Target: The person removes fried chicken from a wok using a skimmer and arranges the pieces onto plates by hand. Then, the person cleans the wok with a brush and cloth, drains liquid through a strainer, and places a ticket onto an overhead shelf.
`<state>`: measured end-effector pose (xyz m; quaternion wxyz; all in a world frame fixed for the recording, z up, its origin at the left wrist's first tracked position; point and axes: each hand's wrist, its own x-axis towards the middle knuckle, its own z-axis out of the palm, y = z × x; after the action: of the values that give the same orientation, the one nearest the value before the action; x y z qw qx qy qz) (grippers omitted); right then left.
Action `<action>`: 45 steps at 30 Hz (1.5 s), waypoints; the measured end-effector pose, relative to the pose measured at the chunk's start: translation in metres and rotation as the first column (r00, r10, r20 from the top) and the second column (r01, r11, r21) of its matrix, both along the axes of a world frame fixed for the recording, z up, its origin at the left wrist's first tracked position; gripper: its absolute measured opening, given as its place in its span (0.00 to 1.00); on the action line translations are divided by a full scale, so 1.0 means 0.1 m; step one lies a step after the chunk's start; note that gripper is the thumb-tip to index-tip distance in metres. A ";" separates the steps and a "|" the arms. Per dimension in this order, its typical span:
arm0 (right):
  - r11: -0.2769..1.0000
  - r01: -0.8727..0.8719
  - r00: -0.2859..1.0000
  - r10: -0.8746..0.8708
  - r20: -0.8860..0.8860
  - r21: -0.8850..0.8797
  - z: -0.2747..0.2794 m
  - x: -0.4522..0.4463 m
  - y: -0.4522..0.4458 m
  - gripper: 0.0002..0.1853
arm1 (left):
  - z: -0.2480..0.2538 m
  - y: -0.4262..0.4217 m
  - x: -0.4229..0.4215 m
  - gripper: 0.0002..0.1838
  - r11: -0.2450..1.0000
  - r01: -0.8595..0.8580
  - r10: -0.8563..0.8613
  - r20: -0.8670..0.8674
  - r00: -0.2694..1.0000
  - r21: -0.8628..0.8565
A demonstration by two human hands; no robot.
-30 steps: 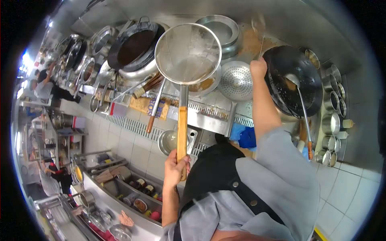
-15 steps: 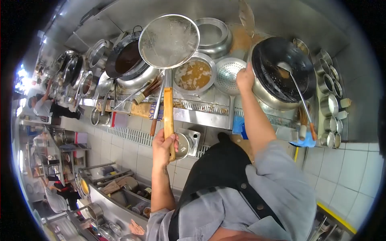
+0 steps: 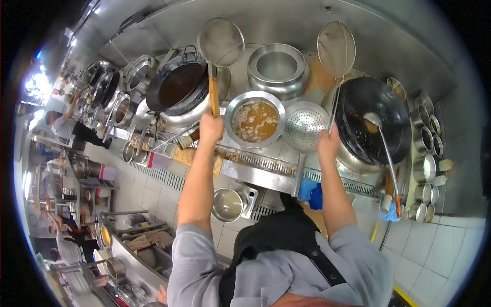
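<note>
My left hand (image 3: pixel 211 128) is closed around the wooden handle of a round mesh strainer (image 3: pixel 221 42), raised over the back of the range. My right hand (image 3: pixel 329 143) grips the thin metal handle of a second mesh strainer (image 3: pixel 336 49), held up beside the black wok (image 3: pixel 376 110). Between my hands stands a metal bowl (image 3: pixel 230 123) of brownish liquid with pale floating bits (image 3: pixel 255 120). A perforated metal skimmer (image 3: pixel 305 126) lies to its right, near my right hand. In the wok rests a ladle (image 3: pixel 384 148).
At left is a wok of dark liquid (image 3: pixel 179 87); behind the bowl, a metal pot (image 3: pixel 277 69). Several small metal containers (image 3: pixel 423 171) line the right side. A metal pan (image 3: pixel 228 204) sits below the range edge. Other people (image 3: pixel 64 128) are at far left.
My left hand has moved forward with its wooden-handled strainer, now farther from my body. My right hand's strainer has turned from nearly edge-on to show its round mesh. The view has shifted too.
</note>
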<state>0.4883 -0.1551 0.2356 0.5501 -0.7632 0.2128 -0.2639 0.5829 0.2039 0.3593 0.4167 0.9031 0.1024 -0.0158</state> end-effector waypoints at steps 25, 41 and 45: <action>0.426 -0.534 0.768 0.606 0.208 0.730 1.33 -0.70 1.32 0.14 | 0.01 0.28 -2.26 0.17 0.413 -0.013 -0.168 -0.090 0.982 -0.911; 0.453 -0.550 0.651 0.759 0.020 0.702 0.86 -1.77 3.56 0.20 | 0.18 2.08 -3.67 0.11 0.411 0.021 -0.228 -0.080 0.970 -0.912; 0.481 -0.483 0.756 0.651 0.071 0.731 1.05 -1.58 3.93 0.22 | 0.41 2.39 -3.59 0.12 0.445 0.010 -0.198 -0.088 0.976 -0.895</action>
<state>0.3302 0.2375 0.3408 0.8288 -0.5386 0.0897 0.1226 0.2243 0.4432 0.4003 0.8144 0.5504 0.0603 -0.1740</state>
